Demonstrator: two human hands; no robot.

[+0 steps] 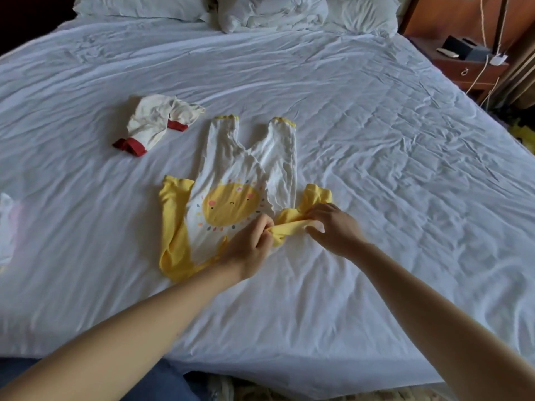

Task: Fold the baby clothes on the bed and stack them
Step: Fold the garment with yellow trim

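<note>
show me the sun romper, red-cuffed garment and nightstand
sun romper [231,205]: head view, on the sun print
red-cuffed garment [150,123]: head view, on its white body
nightstand [457,71]: head view, on its drawer front

Wrinkled white bed [376,140]; rumpled pillows [272,10] at its head; wooden nightstand [469,71], dark box [463,47] on it.

Soft matt cloth romper [231,180], wrinkled white cotton sheet [362,125], glossy wooden nightstand [463,72]

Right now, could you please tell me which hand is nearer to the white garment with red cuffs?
Left. The left hand grips the romper's yellow sleeve, toward the person and right of the red-cuffed garment; the right hand holds the same sleeve farther right.
</note>
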